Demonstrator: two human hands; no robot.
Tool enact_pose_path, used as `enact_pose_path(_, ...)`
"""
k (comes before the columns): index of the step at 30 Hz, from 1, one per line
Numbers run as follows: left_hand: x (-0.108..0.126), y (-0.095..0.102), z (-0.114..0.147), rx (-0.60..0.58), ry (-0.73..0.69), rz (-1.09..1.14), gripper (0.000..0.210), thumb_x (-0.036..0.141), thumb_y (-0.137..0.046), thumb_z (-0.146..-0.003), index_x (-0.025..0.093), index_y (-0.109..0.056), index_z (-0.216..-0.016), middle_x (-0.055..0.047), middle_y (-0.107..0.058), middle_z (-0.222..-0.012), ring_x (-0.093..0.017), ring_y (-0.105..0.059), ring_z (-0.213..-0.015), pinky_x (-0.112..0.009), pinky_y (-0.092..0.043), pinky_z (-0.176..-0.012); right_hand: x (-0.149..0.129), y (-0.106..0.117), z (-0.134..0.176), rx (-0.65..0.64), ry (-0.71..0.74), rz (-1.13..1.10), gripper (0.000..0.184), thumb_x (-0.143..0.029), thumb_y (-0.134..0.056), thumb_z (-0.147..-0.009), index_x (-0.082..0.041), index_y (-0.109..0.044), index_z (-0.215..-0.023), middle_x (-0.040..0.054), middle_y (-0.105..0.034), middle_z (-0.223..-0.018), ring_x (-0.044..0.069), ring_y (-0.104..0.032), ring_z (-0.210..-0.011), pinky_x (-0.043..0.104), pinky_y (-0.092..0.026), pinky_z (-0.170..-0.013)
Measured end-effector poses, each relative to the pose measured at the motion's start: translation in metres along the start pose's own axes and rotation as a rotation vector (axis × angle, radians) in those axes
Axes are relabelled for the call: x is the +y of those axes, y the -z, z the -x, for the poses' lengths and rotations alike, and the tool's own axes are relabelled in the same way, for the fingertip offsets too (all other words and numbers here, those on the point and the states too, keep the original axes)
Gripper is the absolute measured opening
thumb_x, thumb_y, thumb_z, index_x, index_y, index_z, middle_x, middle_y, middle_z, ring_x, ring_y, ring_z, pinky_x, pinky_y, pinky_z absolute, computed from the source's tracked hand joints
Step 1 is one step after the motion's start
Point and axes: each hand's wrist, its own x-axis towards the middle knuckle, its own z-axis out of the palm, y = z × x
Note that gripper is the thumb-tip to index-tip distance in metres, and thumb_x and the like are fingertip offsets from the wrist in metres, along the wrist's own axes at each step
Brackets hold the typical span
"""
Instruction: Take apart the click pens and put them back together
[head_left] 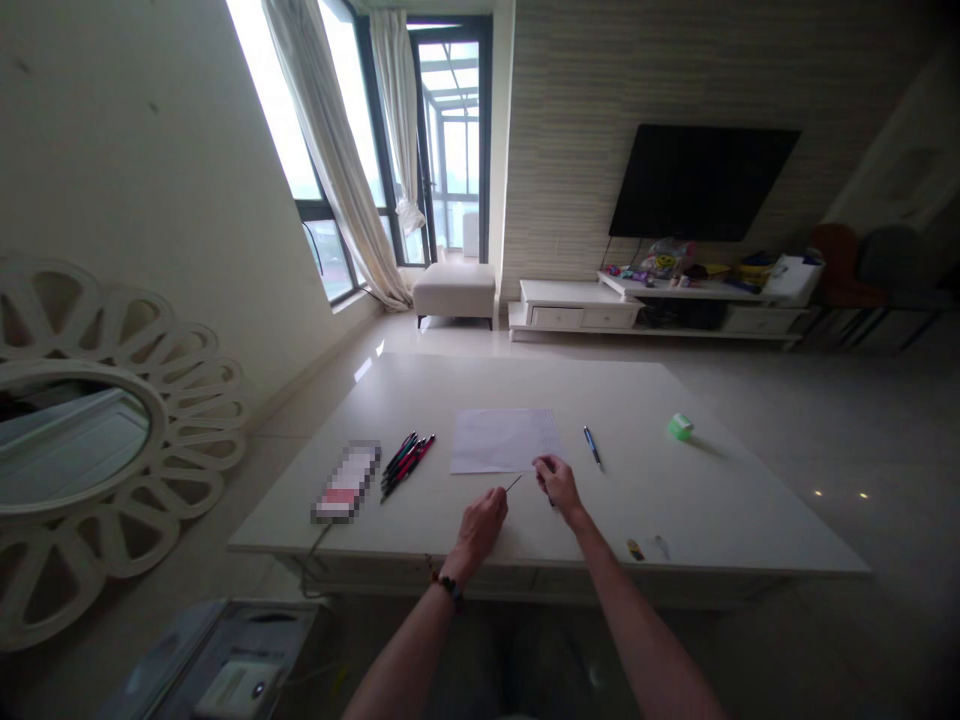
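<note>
My left hand [484, 522] is closed, pinching a thin dark rod [514, 482] that looks like a pen refill; its tip points up and right toward the paper. My right hand [557, 482] is closed at the near right corner of the white sheet of paper [502, 440]. A small dark bit shows below its fingers, too small to name. Right of the paper lies a blue pen [592, 447], apart from both hands. To the left, several pens [407, 462] in black, red and green lie in a loose bunch.
A blurred-out phone [346, 485] with a cable lies at the left of the white table [630, 400]. Farther right stands a green and white small container [681, 427]. A small dark and yellow item [635, 549] sits near the front edge.
</note>
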Motion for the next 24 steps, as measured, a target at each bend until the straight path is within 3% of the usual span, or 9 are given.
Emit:
enact_pose_path(5, 0.0, 0.001, -0.001, 0.008, -0.001, 0.0, 0.021, 0.026, -0.028, -0.092, 0.022, -0.048, -0.085, -0.001, -0.057, -0.08, -0.012, -0.054, -0.072, -0.023, -0.032, -0.061, 0.009, 0.026, -0.014, -0.132, -0.04, 0.184, 0.012, -0.024, -0.058, -0.066, -0.014, -0.06, -0.06, 0.0017, -0.059, -0.058, 0.012, -0.052, -0.058, 0.021, -0.036, -0.056)
enact_pose_path(8, 0.001, 0.002, 0.0, 0.006, 0.005, -0.007, 0.021, 0.026, -0.028, -0.092, 0.022, -0.047, -0.086, -0.001, -0.057, -0.08, -0.012, -0.054, -0.072, -0.023, -0.032, -0.061, 0.014, 0.028, -0.013, -0.215, -0.073, 0.248, 0.011, -0.017, -0.061, -0.06, -0.014, -0.058, -0.051, 0.0002, -0.056, -0.049, 0.012, -0.05, -0.052, 0.021, -0.034, -0.053)
enact_pose_path(14, 0.001, 0.002, 0.0, -0.008, 0.017, 0.0, 0.022, 0.028, -0.027, -0.093, 0.022, -0.048, -0.086, -0.002, -0.058, -0.082, -0.013, -0.055, -0.074, -0.023, -0.034, -0.063, 0.007, 0.034, -0.007, -0.139, -0.045, 0.212, 0.018, -0.026, -0.055, -0.071, -0.013, -0.065, -0.065, 0.0054, -0.064, -0.064, 0.015, -0.057, -0.063, 0.022, -0.038, -0.057)
enact_pose_path(16, 0.001, 0.002, -0.001, -0.009, 0.011, 0.006, 0.023, 0.028, -0.026, -0.093, 0.022, -0.048, -0.087, -0.002, -0.058, -0.082, -0.013, -0.056, -0.074, -0.023, -0.034, -0.063, 0.003, 0.025, 0.002, -0.119, -0.032, 0.169, 0.028, -0.035, -0.05, -0.077, -0.013, -0.067, -0.075, 0.0054, -0.065, -0.068, 0.015, -0.057, -0.061, 0.022, -0.04, -0.056)
enact_pose_path(19, 0.001, 0.002, -0.001, -0.018, 0.001, 0.032, 0.022, 0.027, -0.027, -0.092, 0.022, -0.048, -0.089, -0.002, -0.059, -0.085, -0.013, -0.056, -0.076, -0.023, -0.035, -0.064, -0.004, -0.006, 0.022, -0.177, 0.024, -0.021, 0.039, -0.047, -0.048, -0.078, -0.014, -0.067, -0.084, 0.0026, -0.063, -0.063, 0.012, -0.051, -0.046, 0.021, -0.038, -0.045)
enact_pose_path(22, -0.001, 0.002, -0.001, -0.016, -0.008, 0.069, 0.019, 0.025, -0.03, -0.092, 0.023, -0.048, -0.095, -0.002, -0.06, -0.089, -0.013, -0.057, -0.078, -0.023, -0.036, -0.066, -0.011, -0.038, 0.034, -0.137, 0.082, -0.225, 0.041, -0.052, -0.049, -0.077, -0.014, -0.067, -0.078, 0.0028, -0.062, -0.061, 0.01, -0.047, -0.041, 0.02, -0.036, -0.04)
enact_pose_path(24, -0.002, 0.0, -0.001, 0.006, -0.008, 0.072, 0.02, 0.025, -0.029, -0.092, 0.022, -0.048, -0.096, -0.002, -0.061, -0.088, -0.013, -0.057, -0.077, -0.022, -0.035, -0.065, -0.015, -0.044, 0.031, -0.064, 0.08, -0.255, 0.042, -0.053, -0.05, -0.075, -0.014, -0.066, -0.073, 0.0039, -0.062, -0.059, 0.011, -0.048, -0.042, 0.02, -0.036, -0.041)
